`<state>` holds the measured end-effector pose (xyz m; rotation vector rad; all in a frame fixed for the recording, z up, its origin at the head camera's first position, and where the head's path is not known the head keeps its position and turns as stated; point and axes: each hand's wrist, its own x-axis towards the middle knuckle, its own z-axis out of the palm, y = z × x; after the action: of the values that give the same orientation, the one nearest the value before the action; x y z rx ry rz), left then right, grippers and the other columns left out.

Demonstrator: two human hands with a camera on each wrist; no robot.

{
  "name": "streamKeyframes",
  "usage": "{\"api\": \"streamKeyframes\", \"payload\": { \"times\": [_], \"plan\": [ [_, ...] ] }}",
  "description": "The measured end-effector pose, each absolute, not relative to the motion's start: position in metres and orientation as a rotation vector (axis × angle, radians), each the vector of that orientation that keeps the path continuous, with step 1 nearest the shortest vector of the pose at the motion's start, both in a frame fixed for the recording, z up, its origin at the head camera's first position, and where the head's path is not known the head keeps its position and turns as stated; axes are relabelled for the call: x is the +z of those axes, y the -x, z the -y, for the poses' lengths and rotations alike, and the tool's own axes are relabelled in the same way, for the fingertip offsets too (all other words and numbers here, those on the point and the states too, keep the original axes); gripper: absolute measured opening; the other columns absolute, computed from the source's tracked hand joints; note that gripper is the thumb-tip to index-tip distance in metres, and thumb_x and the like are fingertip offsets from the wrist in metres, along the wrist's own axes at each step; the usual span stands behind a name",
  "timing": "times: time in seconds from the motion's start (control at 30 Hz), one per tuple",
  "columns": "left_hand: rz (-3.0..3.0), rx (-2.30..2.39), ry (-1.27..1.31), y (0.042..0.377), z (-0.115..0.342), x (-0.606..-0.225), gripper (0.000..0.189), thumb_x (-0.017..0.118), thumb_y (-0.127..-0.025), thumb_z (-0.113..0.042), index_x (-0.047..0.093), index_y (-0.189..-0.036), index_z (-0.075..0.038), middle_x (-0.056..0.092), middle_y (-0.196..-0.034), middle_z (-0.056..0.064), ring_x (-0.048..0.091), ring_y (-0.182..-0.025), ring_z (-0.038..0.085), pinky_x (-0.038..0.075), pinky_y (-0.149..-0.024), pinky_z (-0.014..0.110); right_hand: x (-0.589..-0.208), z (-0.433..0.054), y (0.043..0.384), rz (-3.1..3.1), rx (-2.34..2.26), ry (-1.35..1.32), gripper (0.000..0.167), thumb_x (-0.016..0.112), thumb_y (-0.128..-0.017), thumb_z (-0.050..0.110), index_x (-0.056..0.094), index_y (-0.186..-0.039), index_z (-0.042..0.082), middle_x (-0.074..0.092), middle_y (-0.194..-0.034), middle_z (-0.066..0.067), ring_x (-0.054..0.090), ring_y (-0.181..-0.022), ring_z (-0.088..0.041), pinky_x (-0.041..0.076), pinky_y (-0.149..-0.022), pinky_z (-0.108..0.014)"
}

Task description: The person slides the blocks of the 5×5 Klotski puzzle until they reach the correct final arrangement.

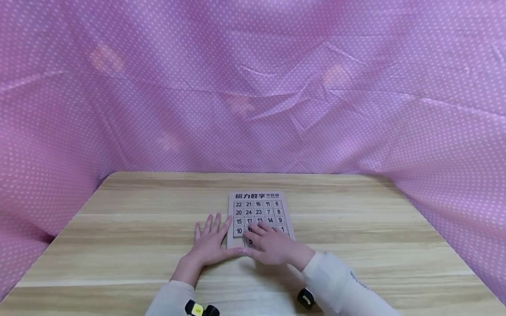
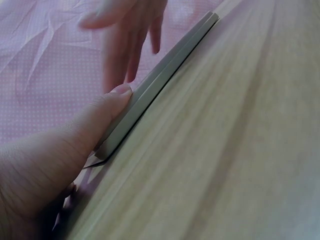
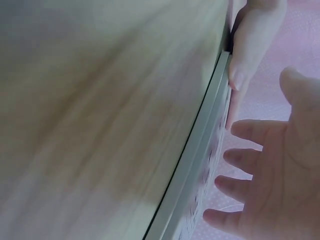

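Note:
A flat sliding number puzzle (image 1: 236,243) with Chinese characters along its top lies on the table, its square tiles mostly in view. At its lower left corner the left hand (image 1: 211,248) is spread, fingers beside the left edge. In the left wrist view the left thumb (image 2: 109,106) rests on the puzzle's near edge (image 2: 150,86). Over the lower rows reaches the right hand (image 1: 274,247), fingers extended and apart, covering several tiles. The right wrist view shows the right hand's palm (image 3: 286,172) close over the tile face. A bare slot shows below tile 10 (image 1: 239,231).
A light wood-grain table (image 1: 158,197) carries the puzzle. Pink polka-dot cloth (image 1: 253,109) hangs behind and at both sides. Dark bands with small devices (image 1: 195,308) sit at the wrists, over pale sleeves (image 1: 336,281).

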<state>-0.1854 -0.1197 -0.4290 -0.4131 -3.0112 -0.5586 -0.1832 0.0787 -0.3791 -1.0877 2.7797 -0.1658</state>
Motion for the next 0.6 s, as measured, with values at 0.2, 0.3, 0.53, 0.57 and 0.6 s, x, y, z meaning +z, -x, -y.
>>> {"api": "streamKeyframes", "payload": {
  "times": [0.2,0.3,0.53,0.57,0.6],
  "plan": [
    [3.013,-0.526,0.421,0.185,0.119,-0.429,0.1,0.037,-0.061,-0.08,0.022,-0.138,-0.018,0.01,-0.141,0.017,0.001,-0.127,0.035,-0.005,-0.095,0.056,-0.383,-0.062,0.2,-2.797,-0.191,1.029,0.063,0.022,-0.088,0.056,0.028,-0.136,0.016,0.02,-0.141,-0.005,0.014,-0.126,-0.03,0.019,-0.095,-0.053],
    [3.009,-0.518,0.426,0.184,0.118,-0.429,0.101,0.038,-0.06,-0.08,0.022,-0.138,-0.018,0.01,-0.14,0.017,0.002,-0.127,0.035,-0.005,-0.095,0.056,-0.383,-0.057,0.204,-2.797,-0.2,1.015,0.064,0.021,-0.087,0.056,0.027,-0.136,0.016,0.019,-0.141,-0.006,0.014,-0.126,-0.03,0.019,-0.096,-0.052],
    [3.006,-0.537,0.418,0.183,0.117,-0.428,0.102,0.04,-0.06,-0.08,0.024,-0.137,-0.016,0.011,-0.14,0.018,0.002,-0.126,0.036,-0.004,-0.094,0.057,-0.386,-0.049,0.211,-2.801,-0.195,1.001,0.066,0.022,-0.087,0.057,0.027,-0.136,0.014,0.02,-0.14,-0.007,0.013,-0.126,-0.03,0.019,-0.096,-0.052],
    [3.006,-0.537,0.417,0.183,0.117,-0.428,0.102,0.04,-0.06,-0.08,0.024,-0.137,-0.016,0.011,-0.14,0.018,0.002,-0.126,0.036,-0.004,-0.094,0.057,-0.386,-0.049,0.211,-2.802,-0.195,0.995,0.066,0.023,-0.087,0.057,0.027,-0.136,0.014,0.02,-0.14,-0.007,0.013,-0.126,-0.03,0.019,-0.096,-0.052],
    [3.008,-0.537,0.416,0.182,0.117,-0.428,0.101,0.04,-0.06,-0.079,0.024,-0.137,-0.016,0.011,-0.14,0.018,0.002,-0.126,0.035,-0.004,-0.094,0.057,-0.386,-0.048,0.212,-2.805,-0.193,0.991,0.066,0.023,-0.087,0.057,0.027,-0.136,0.014,0.02,-0.14,-0.006,0.014,-0.126,-0.03,0.019,-0.096,-0.053]
  ]
}}
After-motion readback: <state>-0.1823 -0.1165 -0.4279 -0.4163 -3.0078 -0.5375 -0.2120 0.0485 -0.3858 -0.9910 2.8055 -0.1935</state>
